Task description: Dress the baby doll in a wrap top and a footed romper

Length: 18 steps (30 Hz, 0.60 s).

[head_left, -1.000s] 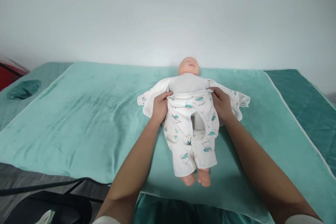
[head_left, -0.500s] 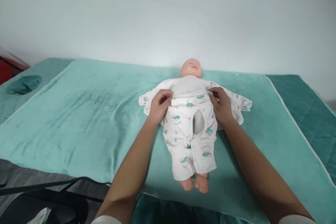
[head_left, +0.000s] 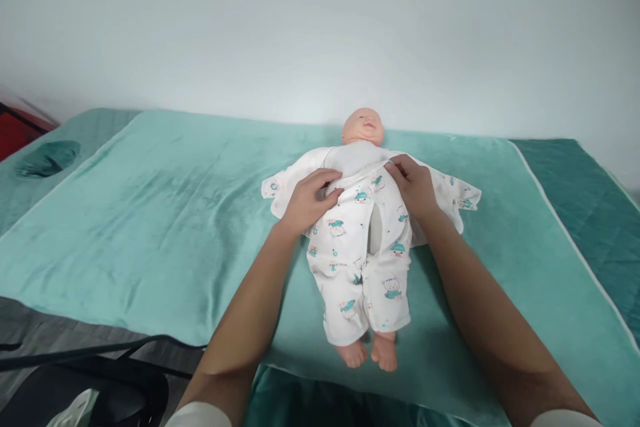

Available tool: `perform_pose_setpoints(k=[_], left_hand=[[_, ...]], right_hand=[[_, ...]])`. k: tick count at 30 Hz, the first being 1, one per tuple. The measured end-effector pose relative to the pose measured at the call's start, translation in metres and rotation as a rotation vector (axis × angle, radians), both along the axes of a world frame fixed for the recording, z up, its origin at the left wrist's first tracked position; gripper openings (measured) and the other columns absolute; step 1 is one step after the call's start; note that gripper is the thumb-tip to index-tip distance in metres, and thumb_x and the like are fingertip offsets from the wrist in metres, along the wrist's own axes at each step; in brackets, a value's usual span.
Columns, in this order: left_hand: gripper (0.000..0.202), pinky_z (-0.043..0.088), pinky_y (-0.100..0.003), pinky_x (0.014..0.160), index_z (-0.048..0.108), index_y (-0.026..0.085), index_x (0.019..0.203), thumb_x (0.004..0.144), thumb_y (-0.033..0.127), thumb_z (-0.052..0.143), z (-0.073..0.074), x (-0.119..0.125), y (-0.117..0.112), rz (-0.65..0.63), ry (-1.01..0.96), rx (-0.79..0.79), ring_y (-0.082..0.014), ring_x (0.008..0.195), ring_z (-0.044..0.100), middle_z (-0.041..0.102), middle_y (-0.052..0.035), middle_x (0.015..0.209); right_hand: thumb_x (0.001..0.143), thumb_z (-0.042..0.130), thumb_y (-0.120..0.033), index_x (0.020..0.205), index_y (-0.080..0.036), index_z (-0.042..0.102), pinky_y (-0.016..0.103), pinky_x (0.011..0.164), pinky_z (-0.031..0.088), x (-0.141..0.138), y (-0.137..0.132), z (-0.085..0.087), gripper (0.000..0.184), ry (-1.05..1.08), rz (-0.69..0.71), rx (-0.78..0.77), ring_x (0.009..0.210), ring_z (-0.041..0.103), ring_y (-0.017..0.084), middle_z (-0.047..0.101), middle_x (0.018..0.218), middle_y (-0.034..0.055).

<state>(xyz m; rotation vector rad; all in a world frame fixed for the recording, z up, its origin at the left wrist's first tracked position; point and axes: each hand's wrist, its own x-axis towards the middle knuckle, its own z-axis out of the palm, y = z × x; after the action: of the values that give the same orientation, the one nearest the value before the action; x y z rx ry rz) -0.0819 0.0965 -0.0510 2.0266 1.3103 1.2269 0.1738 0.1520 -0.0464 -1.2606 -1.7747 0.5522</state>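
Observation:
A baby doll (head_left: 363,125) lies on its back, head toward the wall and bare feet toward me. It wears white printed split-crotch pants (head_left: 345,247). Under its arms and torso a white printed baby shirt (head_left: 295,177) is spread open, sleeves out to both sides. My right hand (head_left: 417,188) pinches the waistband of the pants at the doll's chest, lifting that edge slightly. On the other side, my left hand (head_left: 311,201) rests against the waist with thumb and fingers apart, touching the cloth.
A light green velvet sheet (head_left: 150,213) covers the bed, which stands against a white wall (head_left: 320,27). At the left is a face hole (head_left: 47,159) in the bed. A black chair-like object (head_left: 120,387) sits on the floor at lower left.
My right hand has moved up and inward, pulling the waistband higher on its side. My left hand has shifted slightly inward over the waist, its fingers opening from a pinch.

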Motion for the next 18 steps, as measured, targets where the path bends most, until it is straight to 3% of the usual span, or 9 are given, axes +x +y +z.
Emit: perform_pose_setpoints(k=[5,10,13,16,18], left_hand=[[0.026,0.048,-0.030,0.080,0.068,0.020,0.095,0.101,0.037,0.048,0.008,0.007,0.011,0.124,0.061,-0.122,-0.0173,0.082,0.063,0.071,-0.0018,0.087],[0.026,0.046,-0.029,0.081,0.062,0.020,0.092,0.101,0.040,0.046,0.002,0.003,0.049,0.171,-0.147,-0.246,-0.0174,0.088,0.059,0.067,-0.0013,0.090],[0.026,0.045,-0.029,0.076,0.059,0.020,0.087,0.101,0.038,0.046,-0.003,0.004,0.066,0.168,-0.225,-0.347,-0.0170,0.083,0.056,0.063,-0.0015,0.086],[0.024,0.044,-0.029,0.075,0.057,0.021,0.086,0.100,0.037,0.045,-0.002,0.008,0.066,0.181,-0.203,-0.353,-0.0168,0.080,0.054,0.061,-0.0010,0.084],[0.022,0.044,-0.031,0.078,0.056,0.022,0.090,0.101,0.038,0.046,0.000,0.009,0.059,0.187,-0.118,-0.268,-0.0172,0.081,0.055,0.062,-0.0006,0.086]], right_hand=[[0.092,0.056,-0.049,0.081,-0.022,0.062,0.031,0.068,0.036,-0.003,0.006,0.001,0.031,0.060,-0.017,-0.120,0.069,0.049,0.016,0.056,0.067,-0.0019],[0.090,0.056,-0.046,0.079,-0.021,0.064,0.032,0.071,0.038,-0.003,0.017,-0.001,0.028,0.111,-0.031,-0.205,0.077,0.053,0.018,0.063,0.076,0.0003],[0.089,0.058,-0.044,0.074,-0.020,0.062,0.031,0.065,0.035,-0.004,0.027,0.003,0.028,0.142,-0.017,-0.332,0.068,0.048,0.016,0.056,0.066,-0.0013],[0.090,0.059,-0.041,0.072,-0.020,0.060,0.031,0.062,0.034,-0.005,0.029,0.008,0.027,0.162,0.001,-0.409,0.062,0.043,0.015,0.051,0.061,-0.0027],[0.090,0.059,-0.040,0.074,-0.021,0.060,0.032,0.065,0.036,-0.006,0.026,0.009,0.025,0.115,-0.026,-0.347,0.065,0.046,0.016,0.055,0.065,-0.0016]])
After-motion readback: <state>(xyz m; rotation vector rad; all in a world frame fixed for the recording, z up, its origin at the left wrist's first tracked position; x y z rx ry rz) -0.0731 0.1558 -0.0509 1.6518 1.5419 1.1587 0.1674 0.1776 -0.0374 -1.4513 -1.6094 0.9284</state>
